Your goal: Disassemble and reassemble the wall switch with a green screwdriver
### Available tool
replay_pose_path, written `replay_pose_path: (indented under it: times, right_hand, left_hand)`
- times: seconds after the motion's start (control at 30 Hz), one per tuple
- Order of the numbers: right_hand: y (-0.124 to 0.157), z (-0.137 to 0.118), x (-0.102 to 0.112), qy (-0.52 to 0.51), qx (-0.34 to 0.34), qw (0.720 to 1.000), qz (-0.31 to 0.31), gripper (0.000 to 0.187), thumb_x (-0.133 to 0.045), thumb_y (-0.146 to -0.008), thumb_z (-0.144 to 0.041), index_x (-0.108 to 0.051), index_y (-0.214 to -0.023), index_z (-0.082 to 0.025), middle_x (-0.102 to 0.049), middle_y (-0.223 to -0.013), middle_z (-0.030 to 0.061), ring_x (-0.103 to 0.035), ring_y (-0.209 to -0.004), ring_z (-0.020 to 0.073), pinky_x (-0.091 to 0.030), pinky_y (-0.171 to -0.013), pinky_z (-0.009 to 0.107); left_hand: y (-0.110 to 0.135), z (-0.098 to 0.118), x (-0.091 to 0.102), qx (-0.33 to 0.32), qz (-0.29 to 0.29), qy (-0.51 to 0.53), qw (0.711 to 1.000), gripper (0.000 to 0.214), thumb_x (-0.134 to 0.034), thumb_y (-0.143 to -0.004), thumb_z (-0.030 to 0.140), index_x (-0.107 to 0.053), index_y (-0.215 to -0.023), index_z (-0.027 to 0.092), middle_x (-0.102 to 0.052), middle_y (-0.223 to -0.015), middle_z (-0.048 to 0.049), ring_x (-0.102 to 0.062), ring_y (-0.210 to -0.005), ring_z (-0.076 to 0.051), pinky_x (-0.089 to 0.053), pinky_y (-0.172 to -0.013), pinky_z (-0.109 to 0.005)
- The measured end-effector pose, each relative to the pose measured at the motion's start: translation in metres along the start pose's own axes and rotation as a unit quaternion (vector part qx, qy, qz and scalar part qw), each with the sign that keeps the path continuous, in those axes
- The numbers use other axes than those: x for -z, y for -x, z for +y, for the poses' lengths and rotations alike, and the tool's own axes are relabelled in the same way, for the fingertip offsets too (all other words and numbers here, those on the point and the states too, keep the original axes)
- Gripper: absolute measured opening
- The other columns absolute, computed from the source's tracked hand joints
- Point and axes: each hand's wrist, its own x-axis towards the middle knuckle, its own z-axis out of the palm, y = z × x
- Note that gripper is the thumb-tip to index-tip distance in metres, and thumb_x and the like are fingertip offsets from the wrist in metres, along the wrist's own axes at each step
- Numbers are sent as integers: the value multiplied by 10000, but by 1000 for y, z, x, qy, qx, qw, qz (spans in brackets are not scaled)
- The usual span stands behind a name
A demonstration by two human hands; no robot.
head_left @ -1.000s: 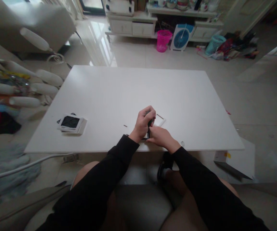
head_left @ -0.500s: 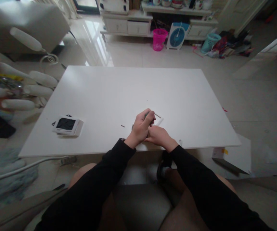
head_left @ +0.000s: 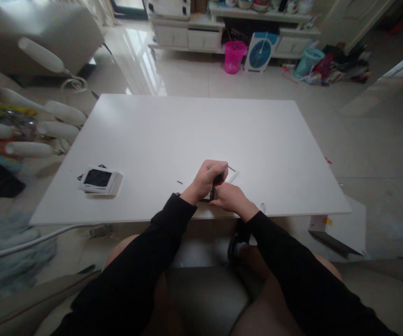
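My left hand (head_left: 205,178) is closed around a dark-handled screwdriver (head_left: 218,178), held upright with its lower end by my right fingertips. Just below and to the right, my right hand (head_left: 231,196) is closed near the table's front edge. Between the hands shows part of a dark-edged flat piece (head_left: 205,200); my hands cover the rest. What my right fingers hold is hidden. Past my hands lie a thin brown stick (head_left: 231,168) and a white strip (head_left: 235,176). A short dark stick (head_left: 179,182) rests left of my left hand.
A stack of white frames with a black top (head_left: 98,178) sits on the white table (head_left: 187,126) at the left. A small clear item (head_left: 263,206) lies near the front edge, by my right wrist. White padded arms (head_left: 59,130) stand beyond the left edge.
My left hand has turned over the screwdriver, its thumb side now pointing right, and more of the dark handle shows. My right hand stays nearly in place. The view has shifted slightly.
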Motion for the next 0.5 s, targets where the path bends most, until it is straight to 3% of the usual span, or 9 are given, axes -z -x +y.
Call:
replay_pose_path:
  times: [0.3, 0.5]
  right_hand:
    - [1, 0, -4, -4, 2, 1000, 27, 405, -727, -894, -456, -656, -1195, -195, -770, -1183, 125, -726, -1115, 331, -556, -830, 357]
    - [0, 2, -7, -7, -1, 999, 35, 602, -812, -841, -431, -557, -1330, -189, -745, -1241, 142, -716, -1131, 335, -553, -844, 379]
  left_hand:
    - [-2, -6, 7, 22, -2, 35, 999, 589, -595, -878, 629, -552, -496, 183, -430, -440, 10, -372, -433, -95, -217, -478, -298]
    - [-6, -3, 16, 38, -21, 70, 997, 598, -564, -862, 654, -527, -484, 192, -396, -434, 18, -352, -408, -91, -216, -450, -291]
